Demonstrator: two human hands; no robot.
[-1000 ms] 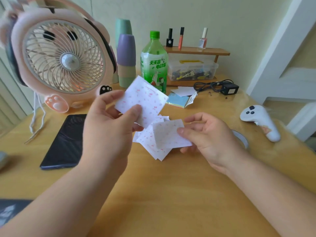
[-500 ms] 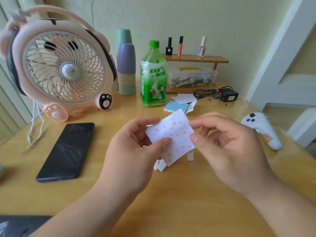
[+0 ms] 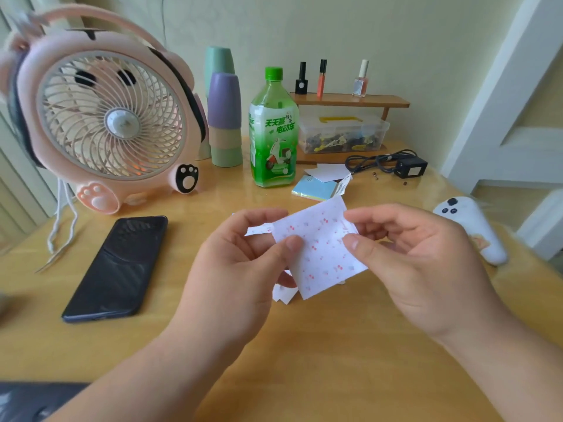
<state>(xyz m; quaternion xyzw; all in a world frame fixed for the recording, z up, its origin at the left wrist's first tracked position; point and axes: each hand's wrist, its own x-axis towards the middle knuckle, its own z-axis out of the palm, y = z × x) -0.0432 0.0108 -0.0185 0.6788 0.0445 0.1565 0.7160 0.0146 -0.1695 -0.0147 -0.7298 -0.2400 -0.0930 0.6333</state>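
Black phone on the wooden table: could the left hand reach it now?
Probably yes: only bare wooden table separates the left hand from the black phone, though its fingers pinch a white red-dotted paper sheet.

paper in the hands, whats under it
Corners of more patterned sheets poke out below the paper, on the table. How many there are cannot be seen: the paper and the left hand cover the rest.

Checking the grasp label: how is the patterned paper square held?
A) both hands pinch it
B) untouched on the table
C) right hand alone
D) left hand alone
A: the left hand and the right hand each pinch a side of the patterned paper square.
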